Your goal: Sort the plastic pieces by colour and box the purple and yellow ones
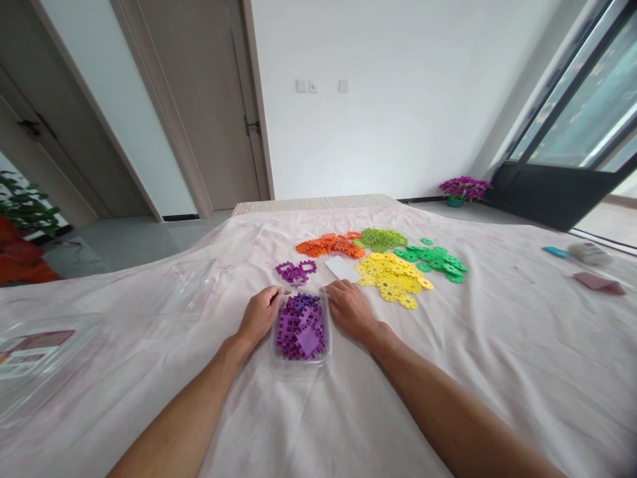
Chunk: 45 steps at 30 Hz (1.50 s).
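Note:
A clear plastic container (301,370) stands on the cloth in front of me. It is filled with purple interlocking plastic pieces (311,340), with a darker violet one (304,302) near the far end. My left hand (261,312) is closed at its far left side, with the thumb and curled fingers against the wall. On the far right corner my right hand (351,307) grips the edge, its fingertips partly hidden. Just beyond the container lie several loose purple pieces (297,272). A white card (342,269) lies past my right fingers.
Orange (329,245), light green (382,239), yellow (393,273) and green (440,260) piles of plastic pieces lie farther back. Clear empty containers (186,285) stand left, one with a label (34,352). At right are a blue item (555,252) and a pink cloth (598,283).

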{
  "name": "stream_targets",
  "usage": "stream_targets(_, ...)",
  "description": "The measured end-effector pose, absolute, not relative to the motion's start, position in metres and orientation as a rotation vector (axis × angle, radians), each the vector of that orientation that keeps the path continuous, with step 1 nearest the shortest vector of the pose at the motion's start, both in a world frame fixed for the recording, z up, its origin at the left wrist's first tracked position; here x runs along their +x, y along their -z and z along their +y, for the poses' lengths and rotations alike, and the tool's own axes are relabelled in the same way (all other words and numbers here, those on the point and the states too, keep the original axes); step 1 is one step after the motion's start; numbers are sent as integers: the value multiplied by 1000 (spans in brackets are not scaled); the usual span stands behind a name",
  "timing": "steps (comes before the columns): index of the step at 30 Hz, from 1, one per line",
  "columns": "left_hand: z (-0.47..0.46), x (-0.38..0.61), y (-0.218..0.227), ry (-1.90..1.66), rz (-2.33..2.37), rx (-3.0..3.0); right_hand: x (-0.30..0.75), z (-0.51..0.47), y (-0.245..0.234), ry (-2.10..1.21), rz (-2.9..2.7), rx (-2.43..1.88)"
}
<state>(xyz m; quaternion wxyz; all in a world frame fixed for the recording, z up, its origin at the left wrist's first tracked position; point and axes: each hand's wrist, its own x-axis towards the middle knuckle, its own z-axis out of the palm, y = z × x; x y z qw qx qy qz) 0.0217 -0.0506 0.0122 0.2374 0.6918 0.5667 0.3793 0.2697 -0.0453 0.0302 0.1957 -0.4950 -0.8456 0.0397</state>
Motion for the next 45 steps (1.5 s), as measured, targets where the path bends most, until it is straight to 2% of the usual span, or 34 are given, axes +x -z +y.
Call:
stream_targets(6,-51,22,-13,-1056,1534,1886,276,-38,-19,89,-2202,-1645)
stream_targets(21,-51,22,-14,-1134,1422,1796,281,-35,-23,119,-2276,-1757)
stream_targets(29,-36,19,-6,-1252,1670,1980,278,-36,-23,154,-2284,-1734)
stream_targets(39,35,13,-10,-826,1795,2372,279,-34,-21,149,-2273,-1696)
stream_targets(45,41,10,-8,-843,1805,2314,279,-33,-22,124,-2280,-1698)
